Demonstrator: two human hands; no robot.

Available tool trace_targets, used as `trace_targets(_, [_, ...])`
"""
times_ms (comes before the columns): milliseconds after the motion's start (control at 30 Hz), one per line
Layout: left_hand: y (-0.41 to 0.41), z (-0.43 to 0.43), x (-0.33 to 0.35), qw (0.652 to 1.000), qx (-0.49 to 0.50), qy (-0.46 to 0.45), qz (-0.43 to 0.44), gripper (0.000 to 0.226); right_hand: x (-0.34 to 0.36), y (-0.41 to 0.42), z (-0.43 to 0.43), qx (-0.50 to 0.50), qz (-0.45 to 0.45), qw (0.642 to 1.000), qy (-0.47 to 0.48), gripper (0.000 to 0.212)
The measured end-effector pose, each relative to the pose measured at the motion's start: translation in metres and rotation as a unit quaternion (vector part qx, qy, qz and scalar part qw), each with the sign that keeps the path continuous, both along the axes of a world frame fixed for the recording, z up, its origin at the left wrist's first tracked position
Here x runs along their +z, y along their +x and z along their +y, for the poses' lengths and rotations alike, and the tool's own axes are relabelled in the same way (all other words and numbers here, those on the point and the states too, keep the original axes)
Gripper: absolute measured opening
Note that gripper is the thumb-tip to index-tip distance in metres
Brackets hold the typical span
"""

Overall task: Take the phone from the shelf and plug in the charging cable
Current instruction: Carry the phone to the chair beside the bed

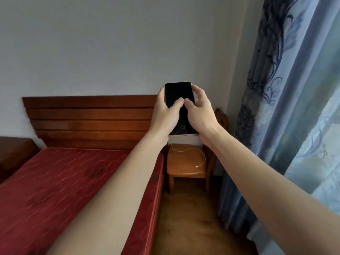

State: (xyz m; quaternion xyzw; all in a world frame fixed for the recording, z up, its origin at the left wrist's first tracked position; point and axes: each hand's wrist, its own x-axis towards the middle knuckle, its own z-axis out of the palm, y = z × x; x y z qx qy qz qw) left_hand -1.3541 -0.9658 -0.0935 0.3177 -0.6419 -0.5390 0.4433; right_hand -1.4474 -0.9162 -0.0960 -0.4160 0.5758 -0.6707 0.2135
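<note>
A phone with a dark screen and pale gold edge is held up in front of me, its port end toward me. My left hand grips its left side, thumb on the screen. My right hand grips its right side, thumb also on the glass. Below the phone, a white charging cable lies in a loop on a wooden chair seat, its free plug near the seat's front right. The cable's far end runs up behind the phone, out of sight.
A bed with a red mattress and wooden headboard fills the left. A dark wooden cabinet stands at far left. Blue patterned curtains hang on the right. A narrow strip of wooden floor runs between bed and curtains.
</note>
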Motion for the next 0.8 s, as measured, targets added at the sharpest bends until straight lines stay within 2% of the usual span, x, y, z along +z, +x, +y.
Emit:
trace_targets(400, [-0.157,-0.218,-0.036,1.0,-0.011,-0.011,-0.005,0.063,-0.035,-0.146,-0.208,-0.034,-0.009,0.999,0.005,0.043])
trace_targets(600, [-0.232,-0.293,-0.07,1.0,0.009,-0.014,0.005,0.064,-0.065,-0.222,-0.284,-0.036,-0.004,0.999,0.011,0.045])
trace_targets(800, [-0.302,-0.358,-0.123,0.999,0.036,0.021,-0.018,0.063,-0.12,-0.298,-0.36,-0.007,-0.003,0.999,0.048,0.045])
